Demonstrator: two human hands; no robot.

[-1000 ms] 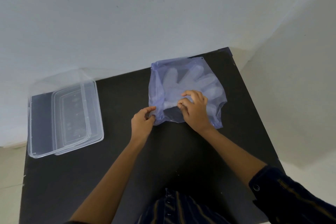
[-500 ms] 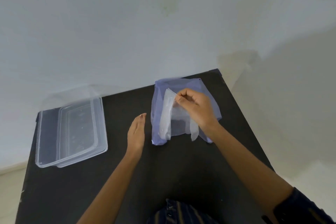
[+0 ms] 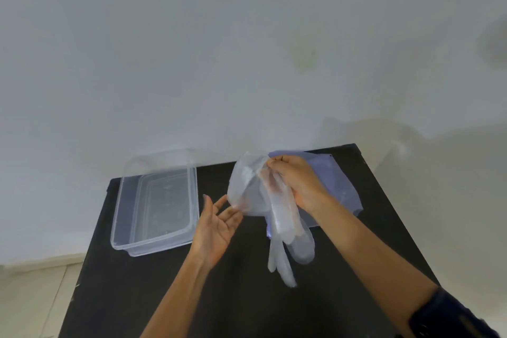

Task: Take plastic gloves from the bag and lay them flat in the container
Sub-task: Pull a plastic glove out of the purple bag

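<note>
A clear plastic glove (image 3: 277, 217) hangs in the air over the black table, its fingers pointing down. My right hand (image 3: 297, 184) pinches it at the cuff, above the bag. The bluish plastic bag (image 3: 340, 184) lies flat at the table's far right, partly hidden behind my right hand and the glove. My left hand (image 3: 216, 223) is palm up with fingers spread, just left of the glove's lower cuff edge, perhaps brushing it. The clear rectangular container (image 3: 156, 200) sits at the table's far left with nothing visible inside.
The black table (image 3: 233, 296) stands against a pale wall (image 3: 247, 63). Its left edge borders a light tiled floor (image 3: 33, 296). My dark sleeve (image 3: 450, 315) shows at the lower right.
My right hand has lifted the glove out of the bag and up into the air. My left hand turned palm up and moved under the glove. The view tilted upward.
</note>
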